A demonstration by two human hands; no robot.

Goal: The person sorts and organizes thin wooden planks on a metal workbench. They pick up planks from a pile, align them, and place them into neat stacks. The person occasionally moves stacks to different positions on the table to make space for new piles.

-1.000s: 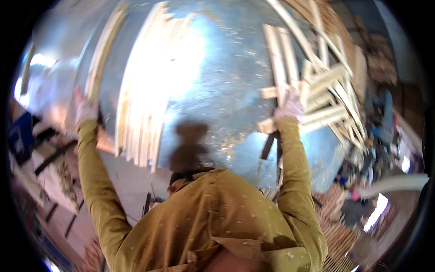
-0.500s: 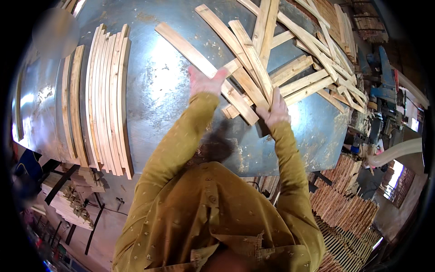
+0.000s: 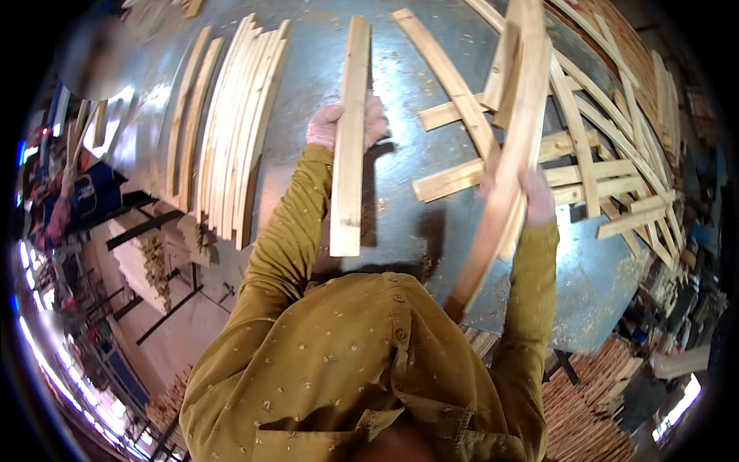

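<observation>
A straight wooden strip (image 3: 350, 185) is held up over the metal table, long side pointing away from me. My left hand (image 3: 325, 127) is closed around its middle, thumb on the left edge and fingers on the right. Off to the right, my right hand (image 3: 539, 196) grips another wooden strip (image 3: 516, 138), raised and slanting, its near end toward my body. Part of that hand is hidden behind the wood. Beneath and beyond it lies a loose, crossed heap of strips (image 3: 454, 85).
The blue-grey metal table (image 3: 400, 208) carries a row of strips laid side by side (image 3: 242, 123) at left, with two separate strips (image 3: 188, 115) beside it. Stacked wood (image 3: 593, 385) stands below the table at right, more (image 3: 138, 258) at lower left. A pale hose (image 3: 681, 360) is far right.
My left hand has lifted its strip off the heap, carried it left and turned it lengthwise away from me. My right hand has raised a strip from the heap. The view has shifted right.
</observation>
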